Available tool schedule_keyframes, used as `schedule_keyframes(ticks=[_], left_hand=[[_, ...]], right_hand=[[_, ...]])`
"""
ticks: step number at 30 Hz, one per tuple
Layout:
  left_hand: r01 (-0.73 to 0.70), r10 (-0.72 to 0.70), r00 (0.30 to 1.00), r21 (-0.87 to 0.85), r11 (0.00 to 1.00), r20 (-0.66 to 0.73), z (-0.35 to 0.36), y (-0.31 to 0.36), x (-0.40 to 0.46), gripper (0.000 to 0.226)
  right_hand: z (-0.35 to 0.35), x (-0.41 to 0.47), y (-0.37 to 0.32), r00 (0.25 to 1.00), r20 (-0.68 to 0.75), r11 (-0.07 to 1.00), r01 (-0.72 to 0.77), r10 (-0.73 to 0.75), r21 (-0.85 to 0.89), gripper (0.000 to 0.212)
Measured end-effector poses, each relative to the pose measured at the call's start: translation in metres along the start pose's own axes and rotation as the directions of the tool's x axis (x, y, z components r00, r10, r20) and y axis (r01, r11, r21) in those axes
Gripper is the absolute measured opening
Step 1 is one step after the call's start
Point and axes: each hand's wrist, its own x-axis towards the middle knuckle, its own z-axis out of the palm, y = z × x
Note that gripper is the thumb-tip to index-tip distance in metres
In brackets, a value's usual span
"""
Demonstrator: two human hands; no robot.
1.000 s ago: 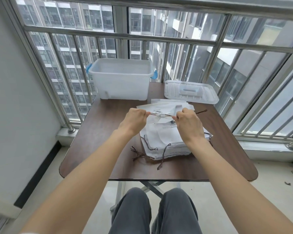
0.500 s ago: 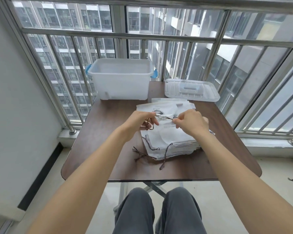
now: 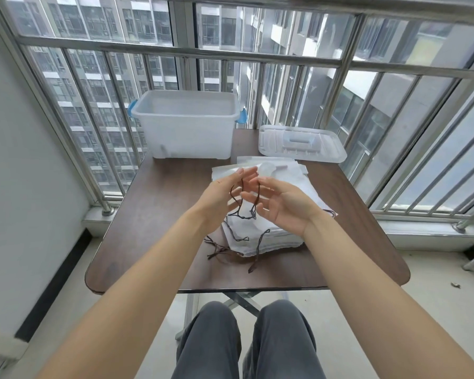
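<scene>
Head view, seated at bench (image 3: 153, 231).

Left hand (image 3: 220, 194): raised above the stack, fingers stretched out toward the far right, close together, not curled. Right hand (image 3: 283, 207): palm turned up and toward the left hand, fingers spread and relaxed. The hands are just beside each other, fingertips nearly meeting.

Cord (image 3: 242, 216): dark brown, thin. It is draped over the fingers of both hands; one strand crosses the left fingers, another runs down the right fingers, and the slack sags in a loop between the hands, above the stack. Cannot tell whether any finger pinches it; neither hand shows a closed grip.

Stack (image 3: 274, 237): flat white pouches, piled on the bench centre, under and behind both hands. A white fold shows right behind the fingertips; cannot tell whether it is lifted clear of the pile. Loose cord ends (image 3: 216, 250) trail from the near edge of the stack onto the bench.

Bin (image 3: 186, 132): translucent white, blue clips, upright at the far left of the bench, open. Lid (image 3: 301, 143): flat at the far right, just beside the bin, apart from it. Railing (image 3: 175, 51) behind.
</scene>
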Motion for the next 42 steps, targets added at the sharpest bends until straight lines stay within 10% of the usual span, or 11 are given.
schedule_keyframes(ticks=[9,12,16,20,23,34,42], left_hand=[[-0.009,0.014,0.999,-0.114,0.993,0.037,0.006,0.001,0.001,0.03],[0.018,-0.013,0.999,-0.121,0.992,0.042,0.004,0.002,0.001,0.03],[0.027,-0.032,0.999,-0.165,0.986,-0.026,0.001,0.002,0.0,0.035],[-0.004,-0.008,0.994,-0.106,0.994,-0.11,0.004,-0.003,0.001,0.024],[-0.004,-0.011,0.988,-0.094,0.996,-0.155,0.007,-0.004,0.001,0.016],[0.176,-0.169,0.984,0.135,0.975,-0.065,0.005,0.01,-0.001,0.009],[0.072,-0.05,0.987,0.144,0.987,-0.152,0.01,0.019,0.001,0.015]], right_hand=[[0.005,0.002,0.01,0.99,0.126,0.998,-0.056,0.058,-0.017,0.007],[0.005,0.001,0.01,0.998,0.038,0.945,0.065,-0.056,-0.32,0.018],[-0.002,0.003,0.01,0.931,-0.038,0.352,0.099,-0.362,-0.931,0.022],[-0.013,0.004,0.018,0.812,0.205,-0.155,0.143,-0.546,-0.978,0.019],[-0.016,0.006,0.019,0.803,0.276,-0.31,0.12,-0.528,-0.943,0.02],[-0.018,0.014,0.01,0.799,0.408,-0.446,0.2,-0.442,-0.873,0.014],[-0.019,0.02,0.01,0.823,0.253,-0.255,0.137,-0.509,-0.957,0.023]])
